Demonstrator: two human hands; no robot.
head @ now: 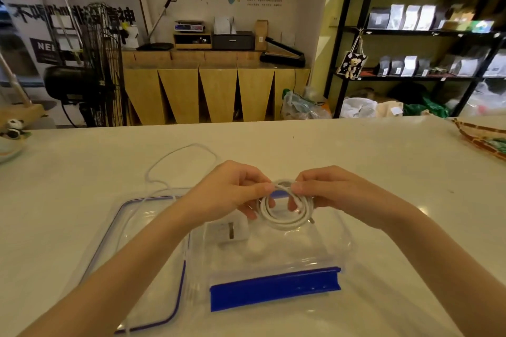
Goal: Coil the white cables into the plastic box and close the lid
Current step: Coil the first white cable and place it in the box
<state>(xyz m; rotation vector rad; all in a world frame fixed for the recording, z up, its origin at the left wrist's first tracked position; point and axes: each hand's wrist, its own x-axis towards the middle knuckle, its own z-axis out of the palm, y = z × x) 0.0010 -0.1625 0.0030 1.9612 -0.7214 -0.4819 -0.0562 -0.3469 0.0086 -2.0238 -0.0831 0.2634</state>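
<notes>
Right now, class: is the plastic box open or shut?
Open. The lid lies flat on the table beside the box, and a white plug sits inside.

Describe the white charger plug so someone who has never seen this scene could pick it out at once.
Find the clear plastic box with blue clips on the pale table. Inside, near its left wall below the left hand, lies the white charger plug. Unlike the round coiled cable held above, it is a blocky cube with metal prongs.
</notes>
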